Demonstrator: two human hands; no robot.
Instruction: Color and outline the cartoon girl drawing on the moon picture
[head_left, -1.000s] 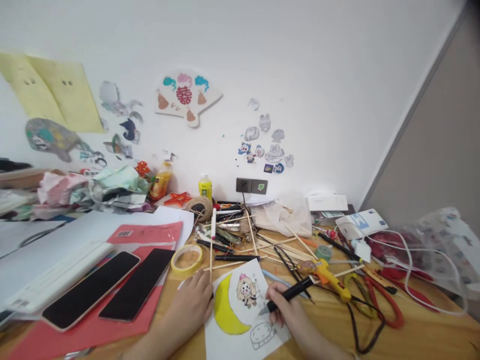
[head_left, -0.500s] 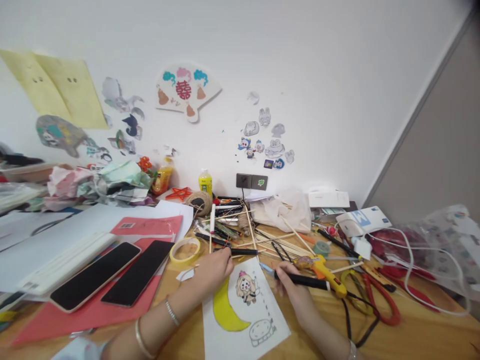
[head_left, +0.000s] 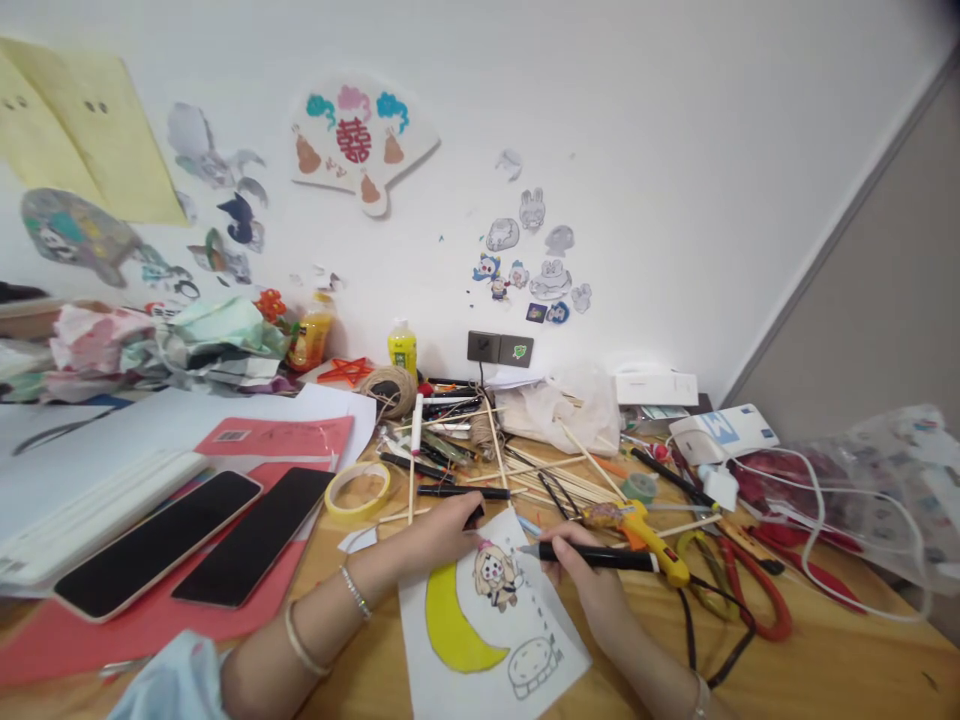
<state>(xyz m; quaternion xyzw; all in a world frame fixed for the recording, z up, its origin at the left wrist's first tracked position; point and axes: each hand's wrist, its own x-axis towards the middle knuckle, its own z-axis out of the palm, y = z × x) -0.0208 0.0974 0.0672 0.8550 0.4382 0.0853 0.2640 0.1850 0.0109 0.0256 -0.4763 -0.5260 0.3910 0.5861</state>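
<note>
A drawing sheet [head_left: 450,690] lies on the wooden table in front of me, showing a yellow crescent moon, a small long-haired figure and an uncoloured burger. My right hand [head_left: 581,570] grips a black marker [head_left: 611,556] over the sheet's right edge, its pale grey nib end uncovered and pointing left. Over the sheet's upper left part, my left hand [head_left: 442,530] is closed around a small black marker cap [head_left: 474,516], mostly hidden by the fingers. Just beyond that hand, another black marker [head_left: 463,491] lies on the table.
To the left are two phones [head_left: 251,537] on a red folder [head_left: 289,440] and a yellow tape roll [head_left: 358,490]. Wooden sticks [head_left: 536,480], pens and twine [head_left: 390,390] crowd the back. At right lie a yellow glue gun [head_left: 652,540], red-handled pliers [head_left: 765,600] and a white cable [head_left: 817,510].
My left hand has moved right and down, away from the black marker lying behind the sheet. The held marker has shifted slightly left, bringing its nib over the paper. The view has shifted somewhat.
</note>
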